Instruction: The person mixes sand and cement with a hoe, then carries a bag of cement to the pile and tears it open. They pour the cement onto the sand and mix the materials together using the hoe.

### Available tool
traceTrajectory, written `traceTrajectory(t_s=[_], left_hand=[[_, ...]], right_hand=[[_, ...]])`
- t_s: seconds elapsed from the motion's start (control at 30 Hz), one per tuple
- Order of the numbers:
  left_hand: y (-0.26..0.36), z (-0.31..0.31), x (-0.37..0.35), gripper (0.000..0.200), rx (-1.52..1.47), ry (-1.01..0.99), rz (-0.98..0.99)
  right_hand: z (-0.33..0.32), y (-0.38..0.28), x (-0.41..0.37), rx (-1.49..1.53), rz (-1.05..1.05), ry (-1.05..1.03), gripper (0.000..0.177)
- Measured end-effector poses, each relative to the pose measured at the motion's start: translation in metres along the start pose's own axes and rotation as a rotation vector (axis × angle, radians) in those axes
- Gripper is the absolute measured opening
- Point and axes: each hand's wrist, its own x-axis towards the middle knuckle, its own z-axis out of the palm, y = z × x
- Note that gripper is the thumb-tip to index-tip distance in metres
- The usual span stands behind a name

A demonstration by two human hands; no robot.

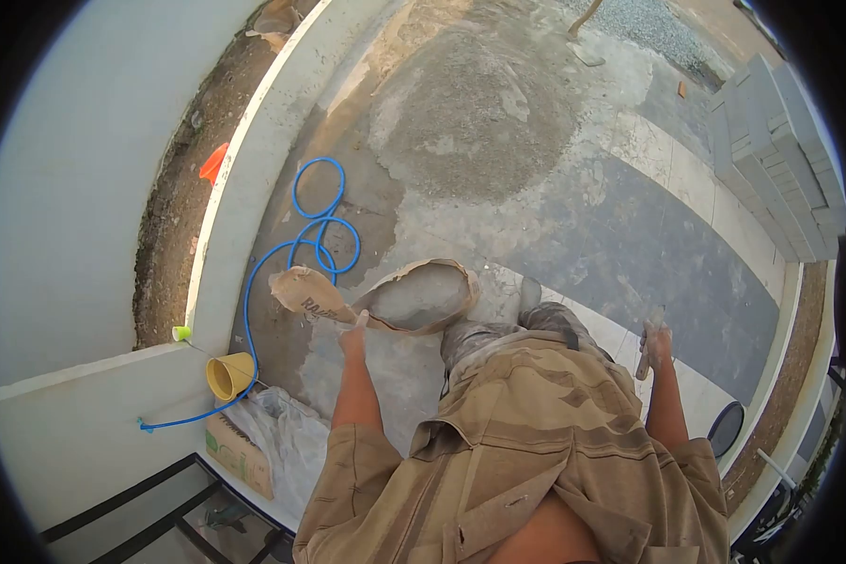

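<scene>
An open paper bag point(421, 293) of grey powder stands on the floor before my legs, its torn brown flap point(310, 295) folded out to the left. My left hand point(354, 333) is at the bag's near left edge, where the flap joins it, with the fingers closed on the paper. Out to the right, away from the bag, my right hand point(660, 344) is wrapped round the handle of a dusty trowel-like tool point(645, 353). The tool's exact shape is hard to make out.
A blue hose point(247, 310) loops left of the bag, past a yellow bucket point(229, 376). Ahead lies a mound of grey sandy material point(479, 113), with gravel point(644, 33) beyond. Pale blocks point(771, 150) are stacked at right. Plastic sheeting point(287, 437) lies at lower left.
</scene>
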Motion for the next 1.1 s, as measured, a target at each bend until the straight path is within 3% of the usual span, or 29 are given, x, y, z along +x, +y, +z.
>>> traceTrajectory(t_s=[0.1,0.13,0.17,0.23,0.27,0.3,0.33,0.4,0.43,0.47,0.5,0.57,0.6,0.67,0.77,0.87,0.9,0.93,0.97,1.03,1.1], left_hand=[[0.029,0.022,0.018,0.085,0.153,0.053,-0.103],[0.016,0.036,0.042,0.076,-0.364,0.038,-0.186],[0.023,0.033,0.047,0.062,-0.56,0.054,-0.344],[0.001,0.049,0.065,0.048,-0.495,0.071,-0.512],[-0.019,0.062,0.069,0.042,-0.318,-0.024,-0.357],[-0.045,0.078,0.075,0.036,0.27,-0.089,0.044],[-0.068,0.094,0.078,0.032,0.748,0.023,0.445],[-0.051,0.097,0.034,0.022,0.604,0.184,0.422],[-0.036,0.084,0.049,0.022,0.37,0.114,0.261],[-0.019,0.061,0.079,0.022,-0.3,-0.079,-0.22],[-0.004,0.042,0.094,0.022,-0.594,-0.158,-0.427],[0.004,0.023,0.103,0.023,-0.649,-0.289,-0.467],[-0.002,0.026,0.098,0.028,-0.107,-0.39,-0.2],[-0.021,0.03,0.085,0.041,0.955,-0.373,0.324],[-0.018,0.054,0.071,0.038,0.126,-0.259,-0.24],[0.006,0.048,0.085,0.037,-0.666,-0.133,-0.693],[0.021,0.024,0.082,0.04,-0.812,-0.12,-0.415],[0.089,-0.023,0.059,0.043,-0.961,-0.117,-0.123],[0.172,-0.103,0.057,0.043,-1.129,-0.085,-0.195],[0.213,-0.267,0.168,0.037,-0.59,0.277,0.492],[0.277,-0.358,0.154,0.036,-0.706,0.473,0.546]], right_hand=[[-0.003,-0.003,-0.043,-0.024,0.057,0.084,0.014],[-0.003,-0.002,-0.059,-0.048,0.07,0.109,0.014],[-0.002,0.003,-0.076,-0.076,0.089,0.129,0.014],[0.0,0.023,-0.107,-0.049,0.149,0.216,0.016],[0.003,0.033,-0.124,-0.035,0.185,0.219,0.017],[0.008,0.046,-0.138,-0.014,0.215,0.218,0.019],[0.013,0.058,-0.149,-0.061,0.255,0.246,0.02],[0.027,0.092,-0.173,-0.143,0.339,0.287,0.024],[0.041,0.13,-0.176,-0.224,0.237,0.36,0.024],[0.05,0.181,-0.182,-0.323,0.144,0.428,0.025],[0.045,0.203,-0.179,-0.442,0.035,0.492,0.026],[0.055,0.125,-0.197,-0.18,0.324,0.397,0.023],[0.049,0.121,-0.198,-0.037,0.386,0.421,0.022],[0.044,0.12,-0.213,0.15,0.465,0.405,0.022],[0.045,0.112,-0.181,0.073,0.295,0.455,0.02],[0.056,0.075,-0.151,0.182,0.216,0.378,0.018],[0.062,0.08,-0.151,0.193,0.177,0.34,0.018],[0.07,0.075,-0.148,0.207,0.185,0.379,0.018],[0.077,0.066,-0.141,0.218,0.185,0.424,0.018],[0.085,0.082,-0.139,0.242,0.265,0.387,0.015],[0.109,0.108,-0.103,0.379,0.377,0.292,0.017]])
